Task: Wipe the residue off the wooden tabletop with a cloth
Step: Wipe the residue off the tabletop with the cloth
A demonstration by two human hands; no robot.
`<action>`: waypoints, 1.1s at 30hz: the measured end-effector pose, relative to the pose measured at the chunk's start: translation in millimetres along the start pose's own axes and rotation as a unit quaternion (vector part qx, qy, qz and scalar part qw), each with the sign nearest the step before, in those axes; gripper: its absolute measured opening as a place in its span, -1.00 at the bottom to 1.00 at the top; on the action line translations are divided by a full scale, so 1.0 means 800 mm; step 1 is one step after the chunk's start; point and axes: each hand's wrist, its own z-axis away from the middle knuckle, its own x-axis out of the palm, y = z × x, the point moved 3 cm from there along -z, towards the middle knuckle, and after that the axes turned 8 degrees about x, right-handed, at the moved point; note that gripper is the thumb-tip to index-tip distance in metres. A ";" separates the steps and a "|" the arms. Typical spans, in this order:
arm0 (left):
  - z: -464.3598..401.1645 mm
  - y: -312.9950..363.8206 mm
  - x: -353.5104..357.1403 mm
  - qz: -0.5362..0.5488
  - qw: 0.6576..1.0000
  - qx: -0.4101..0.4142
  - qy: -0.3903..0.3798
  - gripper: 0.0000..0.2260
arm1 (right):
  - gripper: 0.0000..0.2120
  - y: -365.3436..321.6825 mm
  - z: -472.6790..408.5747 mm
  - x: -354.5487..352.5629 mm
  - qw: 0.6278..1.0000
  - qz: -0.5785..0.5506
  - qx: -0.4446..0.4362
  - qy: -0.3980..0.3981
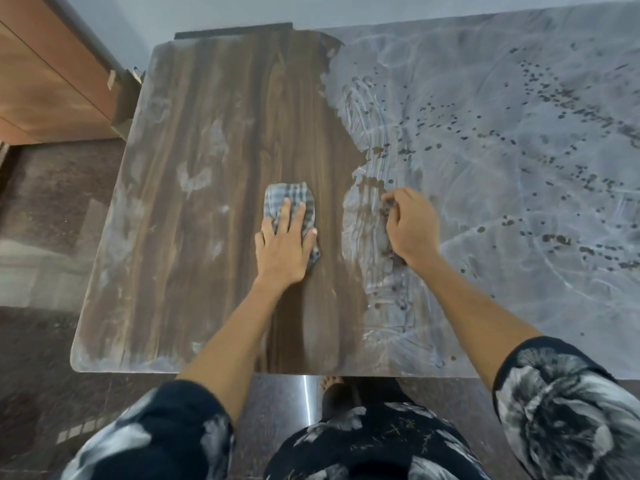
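Checked cloth (291,216) — bunched, long axis running away from the person, mid-worktop (207,133); left hand (284,247) flat on it. Right hand (410,226) curled, on grey residue (485,133) — contents unclear.

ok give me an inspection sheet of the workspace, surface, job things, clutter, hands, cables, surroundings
surface: wooden tabletop wiped mostly brown on the left, a few pale smears left
job's things: checked cloth flat on the wiped part; grey-white residue with dark specks covers the right part
clutter: nothing seen
grippers: left hand pressed flat on the cloth; right hand with fingers curled, at the residue edge
cables: nothing seen
surroundings: dark stone floor, wooden cabinet at far left
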 end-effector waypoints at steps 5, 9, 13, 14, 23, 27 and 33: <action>0.015 0.066 0.008 0.025 0.994 0.092 -0.050 -0.48 | -0.73 -0.004 -0.021 0.017 1.000 -0.011 0.009 -0.004; 0.099 0.085 0.029 -0.007 0.952 0.301 -0.064 -0.50 | -0.71 -0.006 -0.033 0.025 1.000 -0.004 0.020 -0.014; 0.037 0.042 0.017 0.007 0.982 0.181 -0.058 -0.50 | -0.71 -0.005 -0.046 0.028 1.000 -0.007 0.021 -0.018; 0.007 0.037 0.010 0.005 0.990 0.136 -0.035 -0.51 | -0.70 -0.004 -0.045 0.029 0.999 -0.012 0.027 -0.020; 0.008 0.116 0.012 0.000 0.986 0.169 -0.010 -0.50 | -0.60 0.010 -0.039 0.031 0.983 -0.146 0.112 0.018; 0.011 0.085 0.015 -0.013 0.977 0.213 -0.004 -0.53 | -0.65 0.010 -0.039 0.025 0.975 -0.200 0.093 0.023; -0.138 0.075 -0.016 0.022 0.999 0.023 -0.001 -0.51 | -0.66 0.009 -0.041 0.030 0.986 -0.135 0.099 -0.006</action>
